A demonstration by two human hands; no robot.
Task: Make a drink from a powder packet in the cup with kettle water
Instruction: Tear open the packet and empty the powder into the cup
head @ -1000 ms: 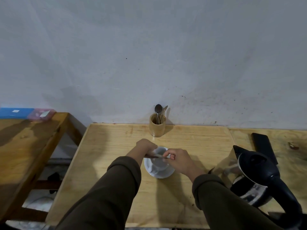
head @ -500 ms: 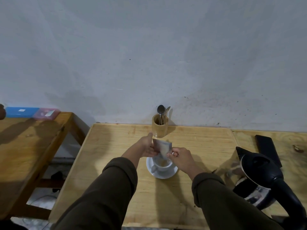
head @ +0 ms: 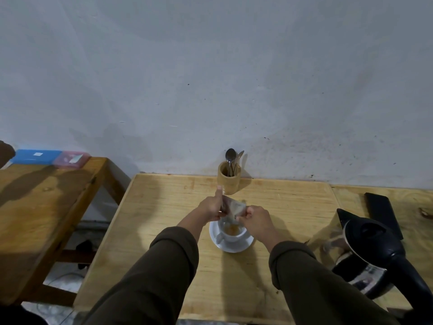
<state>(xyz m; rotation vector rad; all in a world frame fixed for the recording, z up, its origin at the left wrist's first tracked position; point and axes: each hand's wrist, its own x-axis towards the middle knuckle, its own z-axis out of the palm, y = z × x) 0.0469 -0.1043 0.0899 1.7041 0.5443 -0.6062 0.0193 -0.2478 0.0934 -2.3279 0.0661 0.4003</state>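
small silvery powder packet [head: 232, 207]: pinched between left hand [head: 210, 207] and right hand [head: 255, 218], tilted over white ceramic cup [head: 232, 231] on white saucer [head: 234, 246], presumably so brown powder falls inside. black electric kettle [head: 372, 249]: at right, untouched.

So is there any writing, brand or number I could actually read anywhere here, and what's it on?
None can be read.
packet: any print is blurred.
blue box: white sticker, too small to read.
pink box: white label, too small to read.
kettle: only reflections show.
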